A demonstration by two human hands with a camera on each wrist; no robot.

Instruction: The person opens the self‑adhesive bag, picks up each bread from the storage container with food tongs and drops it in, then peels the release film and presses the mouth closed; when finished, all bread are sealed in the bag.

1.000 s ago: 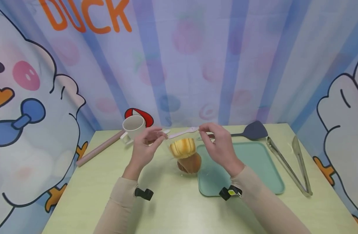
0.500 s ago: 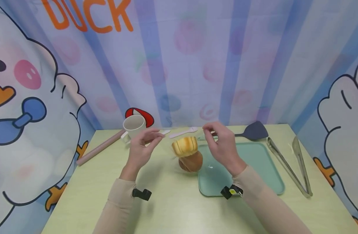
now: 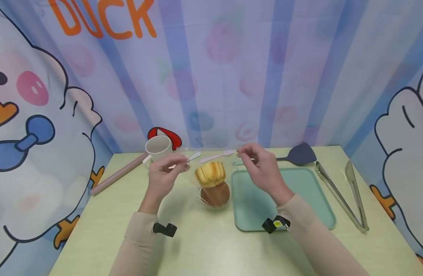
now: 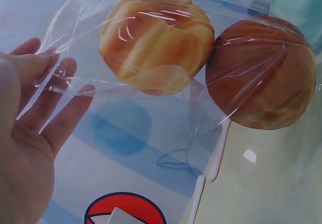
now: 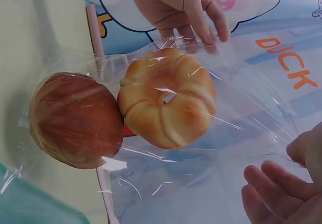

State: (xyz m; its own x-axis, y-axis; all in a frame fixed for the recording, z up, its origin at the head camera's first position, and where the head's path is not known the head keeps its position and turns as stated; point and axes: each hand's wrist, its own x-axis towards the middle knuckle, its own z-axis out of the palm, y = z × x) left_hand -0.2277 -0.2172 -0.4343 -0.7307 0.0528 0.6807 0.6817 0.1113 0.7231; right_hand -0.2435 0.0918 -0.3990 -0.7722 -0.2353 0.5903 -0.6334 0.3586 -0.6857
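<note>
A clear plastic bag (image 5: 241, 98) hangs above the table, its top edge stretched between both hands. Inside it are a yellow ring-shaped bread (image 3: 210, 174) and, lower down, a round brown bun (image 3: 216, 194); the two touch. My left hand (image 3: 165, 174) pinches one side of the bag's edge between thumb and fingers. On the opposite side, my right hand (image 3: 262, 168) pinches the edge with thumb and fingertips. In the left wrist view the ring bread (image 4: 153, 45) is nearer the left hand than the bun (image 4: 261, 75).
A green tray (image 3: 283, 220) lies right of the bag, with metal tongs (image 3: 347, 205) beyond it. Behind are a dark spatula (image 3: 302, 154), a pink fork (image 3: 216, 156) and a white utensil (image 3: 195, 156). A white mug (image 3: 158, 147) and a rolling pin (image 3: 118, 175) are at left.
The left hand has shifted slightly left and down, so the hands are somewhat farther apart. The bag with both breads swung a little right, then left. Both hands keep their hold.
</note>
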